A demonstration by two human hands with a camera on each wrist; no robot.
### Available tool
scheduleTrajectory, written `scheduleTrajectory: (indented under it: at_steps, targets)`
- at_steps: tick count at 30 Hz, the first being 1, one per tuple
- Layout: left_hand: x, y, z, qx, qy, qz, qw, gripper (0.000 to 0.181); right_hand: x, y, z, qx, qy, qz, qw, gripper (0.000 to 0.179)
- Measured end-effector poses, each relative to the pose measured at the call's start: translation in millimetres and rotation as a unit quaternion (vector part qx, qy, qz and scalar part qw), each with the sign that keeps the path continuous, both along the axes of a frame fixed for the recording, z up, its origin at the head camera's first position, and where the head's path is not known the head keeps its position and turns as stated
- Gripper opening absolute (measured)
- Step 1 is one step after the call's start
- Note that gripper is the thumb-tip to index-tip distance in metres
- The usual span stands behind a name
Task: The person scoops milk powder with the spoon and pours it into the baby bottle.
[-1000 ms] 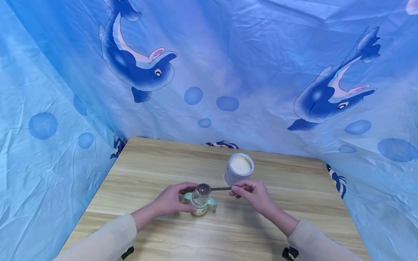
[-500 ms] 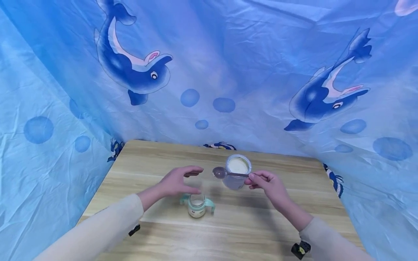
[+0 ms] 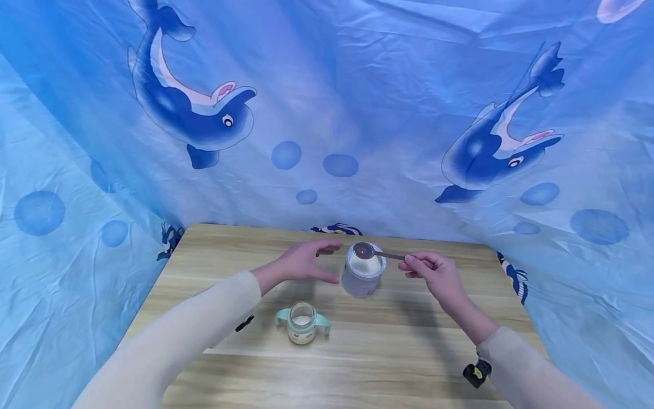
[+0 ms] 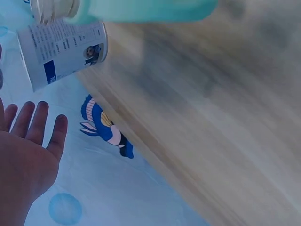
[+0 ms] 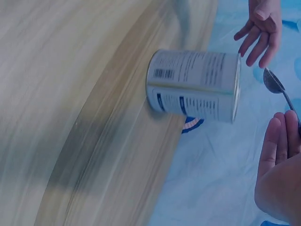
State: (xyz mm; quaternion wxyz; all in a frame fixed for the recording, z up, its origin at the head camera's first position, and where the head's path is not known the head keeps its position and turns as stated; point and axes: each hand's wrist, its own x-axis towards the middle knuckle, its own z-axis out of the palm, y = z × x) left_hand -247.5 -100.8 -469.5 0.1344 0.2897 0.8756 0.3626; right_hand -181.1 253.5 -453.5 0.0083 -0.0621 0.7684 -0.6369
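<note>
A spoon (image 3: 364, 250) with a dark round bowl is over the mouth of a tin of white powder (image 3: 360, 281). My right hand (image 3: 431, 276) pinches the end of its handle, to the right of the tin. Left of the tin, my left hand (image 3: 306, 261) reaches in with thumb and fingers spread, holding nothing; a small gap separates it from the tin. Nearer to me stands a glass baby bottle (image 3: 302, 329) with mint-green handles and no lid, some white stuff inside. The right wrist view shows the spoon bowl (image 5: 273, 81) beyond the tin's open end.
The wooden table (image 3: 245, 375) carries the bottle and the tin. A blue curtain (image 3: 317, 113) printed with dolphins hangs behind the table's back edge and along both sides.
My left hand has let go of the bottle and moved right toward the tin. My right hand has carried the spoon from above the bottle to above the tin.
</note>
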Motion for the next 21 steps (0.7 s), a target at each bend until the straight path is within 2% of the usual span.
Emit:
scheduleTrajectory:
  at_steps: [7,15,18,21]
  targets:
    - [-18.2,16.6,-2.2,-0.004,0.003,-0.023,0.9997,0.097,-9.4,2.2,-6.6,0.043,0.031,-0.008,0.9986,0.028]
    - [-33.0,32.5,-3.4,-0.010,-0.031,-0.036,0.9988,0.103,-20.0,8.8,-12.9,0.099,0.056,-0.016,0.9934,0.023]
    - [-37.5,38.1,-5.6,-0.018,-0.037,-0.040,0.9984,0.105,-23.1,11.7,-15.3,0.134,0.061,-0.020,0.9889,0.022]
    - [-40.0,42.5,-8.1,-0.017,-0.038,-0.042,0.9983,0.106,-25.7,12.7,-16.7,0.180,0.077,-0.025,0.9804,0.020]
